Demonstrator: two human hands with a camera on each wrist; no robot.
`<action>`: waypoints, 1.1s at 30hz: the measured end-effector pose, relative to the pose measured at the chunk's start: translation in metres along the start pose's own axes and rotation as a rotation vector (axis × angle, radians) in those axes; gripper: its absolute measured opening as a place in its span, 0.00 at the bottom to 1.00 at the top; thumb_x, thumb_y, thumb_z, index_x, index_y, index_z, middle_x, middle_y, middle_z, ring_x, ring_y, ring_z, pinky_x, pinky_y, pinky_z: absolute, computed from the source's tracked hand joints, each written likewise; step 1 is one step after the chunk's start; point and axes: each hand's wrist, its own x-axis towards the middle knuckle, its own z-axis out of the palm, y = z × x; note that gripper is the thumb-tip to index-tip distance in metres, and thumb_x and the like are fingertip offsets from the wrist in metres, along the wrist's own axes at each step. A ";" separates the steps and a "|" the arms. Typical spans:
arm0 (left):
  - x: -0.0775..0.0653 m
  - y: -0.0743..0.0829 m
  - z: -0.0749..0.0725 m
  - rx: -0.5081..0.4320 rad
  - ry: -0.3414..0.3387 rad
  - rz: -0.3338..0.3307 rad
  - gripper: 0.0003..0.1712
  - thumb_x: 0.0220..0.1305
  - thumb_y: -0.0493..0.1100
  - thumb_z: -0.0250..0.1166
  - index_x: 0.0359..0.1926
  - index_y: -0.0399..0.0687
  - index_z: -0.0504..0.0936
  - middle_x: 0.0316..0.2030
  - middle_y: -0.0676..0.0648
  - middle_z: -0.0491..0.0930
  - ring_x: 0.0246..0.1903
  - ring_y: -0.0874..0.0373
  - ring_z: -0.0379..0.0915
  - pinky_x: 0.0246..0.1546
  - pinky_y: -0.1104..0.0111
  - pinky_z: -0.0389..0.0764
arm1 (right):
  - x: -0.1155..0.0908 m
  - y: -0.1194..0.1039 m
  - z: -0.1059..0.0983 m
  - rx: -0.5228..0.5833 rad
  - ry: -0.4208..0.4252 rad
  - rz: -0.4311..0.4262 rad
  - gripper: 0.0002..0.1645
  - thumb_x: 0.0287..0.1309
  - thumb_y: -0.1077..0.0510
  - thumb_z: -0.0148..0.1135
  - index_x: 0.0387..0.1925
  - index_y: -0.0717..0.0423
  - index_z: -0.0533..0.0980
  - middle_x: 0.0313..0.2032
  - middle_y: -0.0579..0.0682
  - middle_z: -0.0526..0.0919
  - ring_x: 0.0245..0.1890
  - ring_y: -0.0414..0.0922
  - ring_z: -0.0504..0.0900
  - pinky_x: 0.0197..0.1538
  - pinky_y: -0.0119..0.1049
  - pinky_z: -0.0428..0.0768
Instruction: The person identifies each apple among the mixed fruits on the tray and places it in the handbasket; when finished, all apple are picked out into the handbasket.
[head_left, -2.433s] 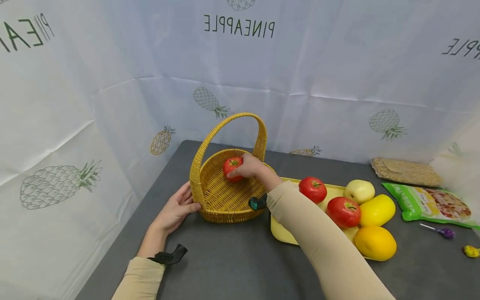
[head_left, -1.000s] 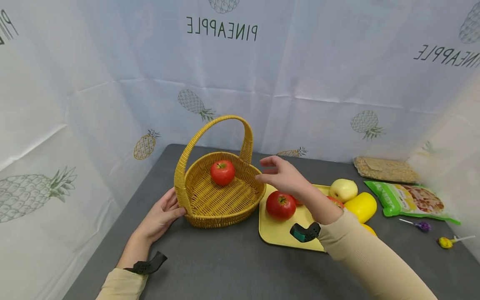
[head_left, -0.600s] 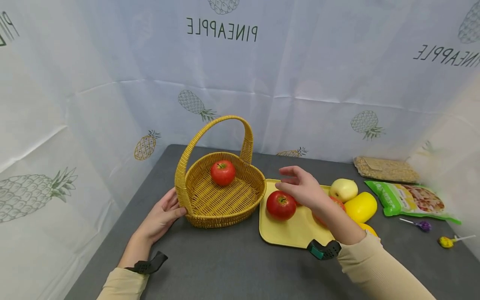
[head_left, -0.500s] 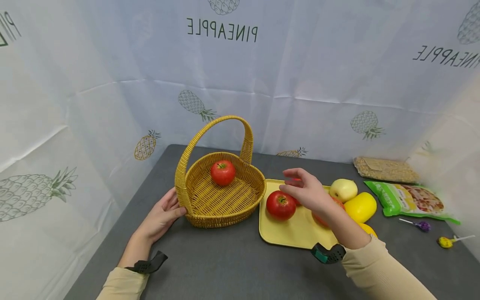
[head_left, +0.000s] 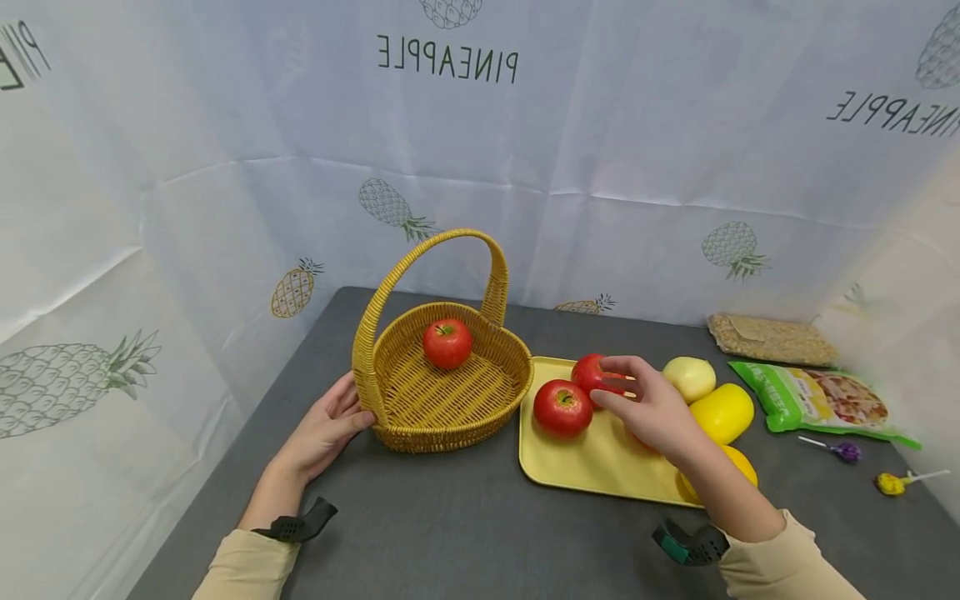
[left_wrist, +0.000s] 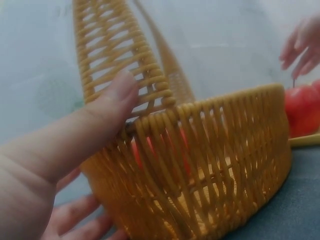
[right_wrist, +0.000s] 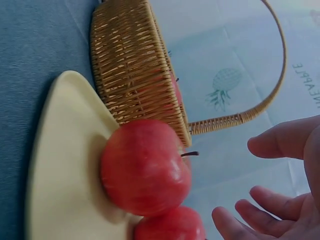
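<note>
My left hand (head_left: 322,435) holds the left side of a yellow wicker basket (head_left: 450,437). In the left wrist view the thumb (left_wrist: 112,100) lies at the foot of the handle, with the fingers below against the outer wall. One red apple (head_left: 447,343) sits inside, towards the back. My right hand (head_left: 651,407) hovers over a yellow tray (head_left: 585,477), fingers spread and nothing between them. Nearest to it are a front red apple (head_left: 562,408) and another red apple (head_left: 592,379) behind; the hand partly hides a third.
On the tray's right side are a pale green fruit (head_left: 688,379), a long yellow fruit (head_left: 722,415) and a rounder yellow fruit (head_left: 738,467). Further right lie a green packet (head_left: 832,402), a bag of grains (head_left: 772,340), a purple lollipop (head_left: 847,452) and a yellow lollipop (head_left: 891,484).
My right hand has let go of the apple inside the basket and moved right, out over the tray. The left hand stays at the basket's side. The head view has shifted slightly.
</note>
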 end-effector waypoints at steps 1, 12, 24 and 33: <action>0.000 0.000 0.000 -0.001 0.001 0.000 0.47 0.75 0.34 0.61 0.83 0.46 0.42 0.79 0.32 0.42 0.73 0.58 0.59 0.63 0.69 0.72 | -0.003 0.002 0.000 -0.004 0.006 -0.008 0.38 0.67 0.46 0.68 0.70 0.59 0.67 0.68 0.58 0.71 0.65 0.59 0.74 0.61 0.55 0.77; 0.000 -0.001 0.000 0.008 0.009 0.007 0.47 0.75 0.34 0.61 0.83 0.45 0.43 0.79 0.31 0.43 0.72 0.59 0.60 0.62 0.70 0.72 | -0.022 0.024 0.007 0.017 0.047 -0.055 0.36 0.67 0.48 0.70 0.68 0.61 0.69 0.65 0.60 0.74 0.63 0.60 0.76 0.58 0.48 0.80; -0.001 -0.003 -0.001 0.011 0.002 0.007 0.46 0.75 0.34 0.60 0.82 0.44 0.43 0.79 0.32 0.44 0.71 0.60 0.61 0.63 0.70 0.71 | -0.017 0.052 0.041 0.043 0.093 -0.048 0.43 0.63 0.44 0.72 0.71 0.57 0.65 0.67 0.59 0.72 0.60 0.59 0.80 0.55 0.47 0.82; -0.002 -0.004 -0.001 0.019 -0.008 0.008 0.45 0.76 0.35 0.60 0.83 0.45 0.43 0.79 0.32 0.44 0.73 0.57 0.58 0.63 0.69 0.71 | -0.009 0.059 0.062 0.077 0.135 -0.060 0.48 0.56 0.43 0.78 0.72 0.53 0.66 0.62 0.56 0.75 0.58 0.58 0.81 0.58 0.51 0.79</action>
